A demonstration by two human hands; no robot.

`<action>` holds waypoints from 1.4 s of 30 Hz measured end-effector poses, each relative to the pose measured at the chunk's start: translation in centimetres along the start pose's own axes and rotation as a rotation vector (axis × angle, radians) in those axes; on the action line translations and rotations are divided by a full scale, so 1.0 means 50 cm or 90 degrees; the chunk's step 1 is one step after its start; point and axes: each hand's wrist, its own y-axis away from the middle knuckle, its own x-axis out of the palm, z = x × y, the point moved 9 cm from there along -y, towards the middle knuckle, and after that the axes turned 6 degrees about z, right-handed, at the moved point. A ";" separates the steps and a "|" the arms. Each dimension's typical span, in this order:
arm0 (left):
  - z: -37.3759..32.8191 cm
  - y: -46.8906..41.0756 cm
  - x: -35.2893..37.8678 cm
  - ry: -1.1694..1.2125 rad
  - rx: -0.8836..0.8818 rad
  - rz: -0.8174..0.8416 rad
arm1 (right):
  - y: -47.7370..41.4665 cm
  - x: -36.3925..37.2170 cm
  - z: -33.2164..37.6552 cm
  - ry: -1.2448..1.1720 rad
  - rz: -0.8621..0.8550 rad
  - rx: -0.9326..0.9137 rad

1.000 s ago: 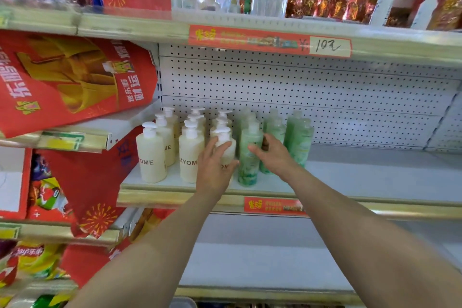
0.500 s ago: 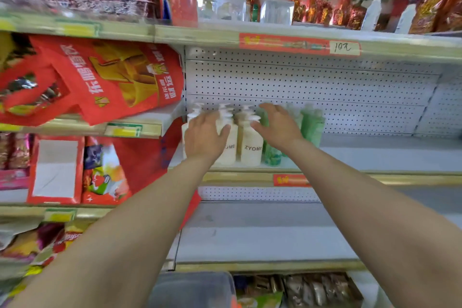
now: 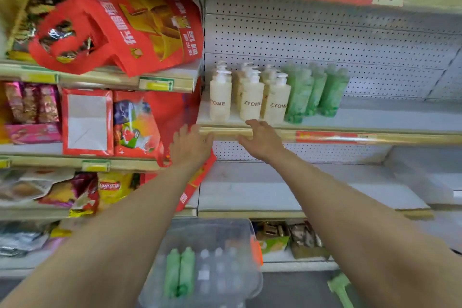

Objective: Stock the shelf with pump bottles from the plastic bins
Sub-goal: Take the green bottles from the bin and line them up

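Both hands have dropped away from the bottles they were touching half a second ago. The left hand (image 3: 190,144) and right hand (image 3: 262,139) now hang just before the gold lip of the shelf (image 3: 412,140), fingers loosely spread and holding nothing. Up on the shelf, the white pump bottles (image 3: 251,97) stand upright in rows with the green pump bottles (image 3: 300,95) just beside them on the right, and bare shelf beyond. More stock lies well below the hands, between the forearms, in the clear plastic bin (image 3: 252,282). A pair of green bottles (image 3: 180,272) sits at its left side, caps pointing toward the shelving — nearer the left hand, I'd say, so that hand seems the likelier to go down for them.
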 end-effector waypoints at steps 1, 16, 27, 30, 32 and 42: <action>0.026 0.003 0.025 0.002 -0.008 0.015 | -0.001 0.029 -0.010 0.000 0.015 0.006; 0.534 0.185 0.453 0.093 -0.421 0.289 | 0.070 0.635 -0.240 -0.027 0.431 0.163; 0.779 0.316 0.716 0.152 -0.637 0.395 | 0.163 1.079 -0.325 -0.201 0.653 0.342; 0.817 0.308 0.780 0.157 -0.654 0.410 | 0.171 1.168 -0.336 -0.333 0.636 0.436; 0.832 0.304 0.814 0.165 -0.664 0.404 | 0.177 1.209 -0.342 -0.389 0.622 0.475; 0.832 0.370 0.924 0.403 -0.814 0.397 | 0.205 1.247 -0.401 -0.453 0.584 0.515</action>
